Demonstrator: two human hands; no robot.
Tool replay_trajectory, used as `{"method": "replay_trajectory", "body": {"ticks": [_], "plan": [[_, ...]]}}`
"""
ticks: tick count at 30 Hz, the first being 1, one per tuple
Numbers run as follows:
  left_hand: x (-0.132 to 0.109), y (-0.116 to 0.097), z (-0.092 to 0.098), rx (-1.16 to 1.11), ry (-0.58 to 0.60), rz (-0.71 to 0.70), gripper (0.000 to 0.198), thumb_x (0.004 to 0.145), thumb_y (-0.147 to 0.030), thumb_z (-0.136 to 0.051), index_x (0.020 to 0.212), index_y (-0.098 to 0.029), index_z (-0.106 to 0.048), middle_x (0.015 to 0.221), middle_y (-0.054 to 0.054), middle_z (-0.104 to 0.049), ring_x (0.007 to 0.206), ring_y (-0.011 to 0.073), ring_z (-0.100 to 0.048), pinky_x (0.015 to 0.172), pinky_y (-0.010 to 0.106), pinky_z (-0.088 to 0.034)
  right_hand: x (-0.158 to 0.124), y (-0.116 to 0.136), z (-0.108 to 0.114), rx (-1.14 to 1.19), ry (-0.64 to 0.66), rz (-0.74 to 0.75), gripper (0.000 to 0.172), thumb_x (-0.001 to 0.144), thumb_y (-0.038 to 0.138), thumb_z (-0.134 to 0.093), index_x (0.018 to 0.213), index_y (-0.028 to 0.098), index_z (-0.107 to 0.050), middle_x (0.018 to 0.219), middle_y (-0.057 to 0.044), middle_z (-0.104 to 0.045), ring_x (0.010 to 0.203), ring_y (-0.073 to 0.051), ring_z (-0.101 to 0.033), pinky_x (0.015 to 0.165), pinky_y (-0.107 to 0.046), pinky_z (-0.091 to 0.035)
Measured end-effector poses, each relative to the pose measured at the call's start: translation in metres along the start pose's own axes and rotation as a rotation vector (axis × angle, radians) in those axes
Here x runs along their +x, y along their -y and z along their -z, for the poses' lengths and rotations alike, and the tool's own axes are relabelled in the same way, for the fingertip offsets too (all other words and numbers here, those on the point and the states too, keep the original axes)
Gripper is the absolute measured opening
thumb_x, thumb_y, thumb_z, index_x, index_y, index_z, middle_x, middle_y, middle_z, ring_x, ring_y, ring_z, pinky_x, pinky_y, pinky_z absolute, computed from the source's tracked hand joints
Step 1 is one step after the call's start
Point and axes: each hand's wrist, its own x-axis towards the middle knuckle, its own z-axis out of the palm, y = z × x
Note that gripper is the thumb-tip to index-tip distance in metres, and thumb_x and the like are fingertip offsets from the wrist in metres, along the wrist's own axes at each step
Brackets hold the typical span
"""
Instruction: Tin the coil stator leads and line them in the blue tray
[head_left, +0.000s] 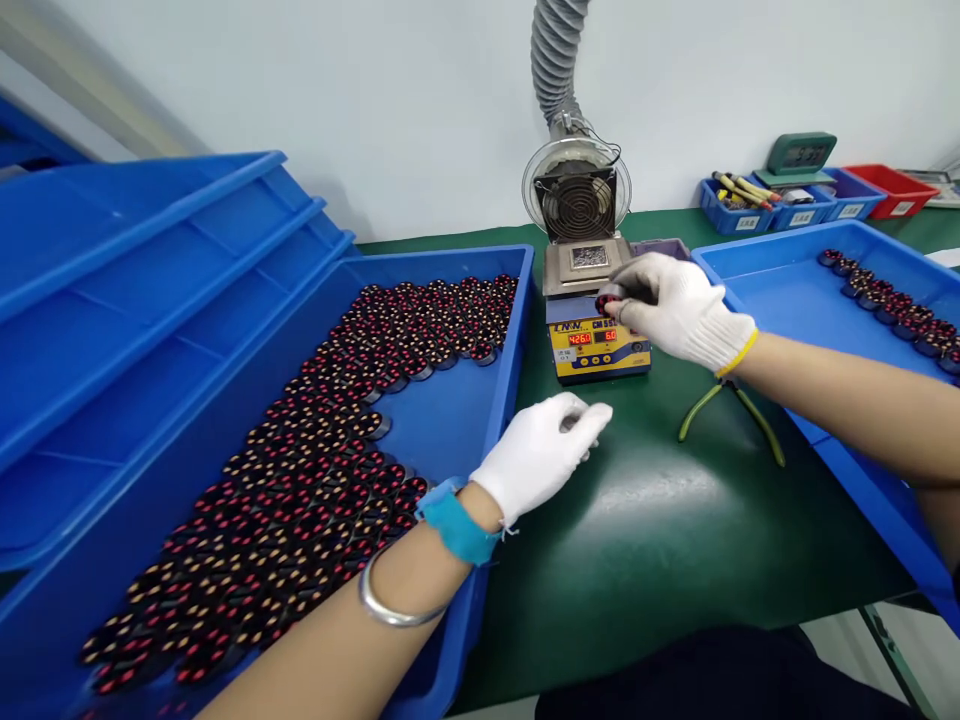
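My right hand (667,305), in a white glove with a yellow cuff, pinches a small round black part (609,298) with red dots on its face. It holds the part at the front edge of a yellow solder pot (600,345), just beside the square silvery bath (589,257). My left hand (544,450), also gloved in white, hovers over the green table at the right rim of a blue tray (504,400). Its fingers are loosely curled, with a gap to the thumb, and nothing shows between them. Many similar black parts (300,480) with red and tan dots crowd that tray.
Green-handled pliers (731,410) lie on the table by my right forearm. Another blue tray (772,270) at right holds a row of parts (892,305). Behind the pot stands a fan (583,205) under a grey duct (556,55). Stacked blue trays (150,300) rise at left.
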Motion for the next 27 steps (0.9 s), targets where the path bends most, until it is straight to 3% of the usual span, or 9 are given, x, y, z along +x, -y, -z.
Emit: {"method": "replay_trajectory", "body": {"ticks": [5, 13, 19, 27], "plan": [[0.005, 0.009, -0.002, 0.136, 0.042, 0.064, 0.046, 0.083, -0.063, -0.046, 0.075, -0.019, -0.059, 0.070, 0.003, -0.066, 0.066, 0.0199, -0.061, 0.064, 0.031, -0.044, 0.059, -0.006, 0.008, -0.417, -0.016, 0.077, 0.027, 0.082, 0.037, -0.059, 0.103, 0.021, -0.067, 0.111, -0.007, -0.062, 0.103, -0.029, -0.060, 0.087, -0.048, -0.049], [0.003, 0.006, 0.001, 0.162, 0.085, 0.072, 0.043, 0.082, -0.061, -0.047, 0.073, -0.020, -0.059, 0.069, 0.003, -0.065, 0.067, 0.0202, -0.060, 0.061, 0.030, -0.042, 0.124, -0.014, -0.013, -0.643, 0.078, 0.028, 0.032, 0.081, 0.030, -0.064, 0.109, 0.012, -0.060, 0.110, -0.011, -0.060, 0.109, -0.037, -0.058, 0.092, -0.056, -0.045], [0.003, 0.008, -0.002, 0.178, 0.092, 0.079, 0.043, 0.080, -0.062, -0.049, 0.071, -0.020, -0.060, 0.067, 0.003, -0.065, 0.062, 0.0196, -0.059, 0.057, 0.029, -0.039, 0.135, -0.024, -0.029, -0.592, 0.139, -0.014, 0.040, 0.077, 0.026, -0.068, 0.113, 0.012, -0.059, 0.112, -0.015, -0.060, 0.114, -0.041, -0.053, 0.094, -0.065, -0.040], [0.003, 0.009, -0.004, 0.209, 0.081, 0.064, 0.043, 0.079, -0.062, -0.050, 0.075, -0.021, -0.063, 0.069, 0.003, -0.066, 0.066, 0.0212, -0.060, 0.058, 0.029, -0.038, 0.128, -0.020, -0.033, -0.635, 0.159, -0.010, 0.039, 0.077, 0.027, -0.067, 0.113, 0.013, -0.060, 0.115, -0.017, -0.060, 0.111, -0.040, -0.055, 0.092, -0.063, -0.042]]}}
